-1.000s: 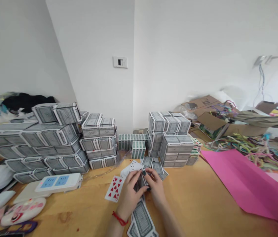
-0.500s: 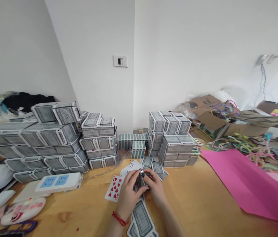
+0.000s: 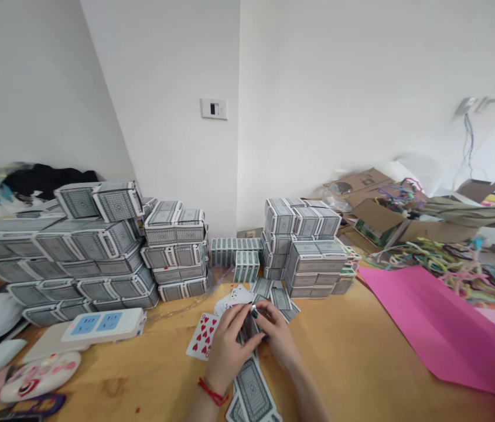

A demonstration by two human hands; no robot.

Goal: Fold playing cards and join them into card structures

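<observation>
My left hand [image 3: 229, 351], with a red string bracelet at the wrist, and my right hand [image 3: 276, 334] meet over the table. Both are closed around a grey-backed playing card [image 3: 243, 336], mostly hidden by the fingers; whether it is a single card is unclear. Below the hands lie loose face-down cards [image 3: 253, 387]. A nine of hearts [image 3: 201, 337] rests face up just left of my left hand. Beyond the fingertips are more face-up cards [image 3: 229, 298] and several grey-backed cards [image 3: 281, 298].
Stacked blocks of folded cards stand left [image 3: 89, 246] and right [image 3: 315, 261]. Between them are green-and-white card packs [image 3: 246, 266]. A power strip [image 3: 104, 324] and a utility knife [image 3: 31, 405] lie left. Pink paper [image 3: 440, 328], tangled yarn [image 3: 444, 264] and a cardboard box [image 3: 383, 220] are right.
Both hands stay almost in place around the card, with only small finger shifts. Everything else on the table looks the same.
</observation>
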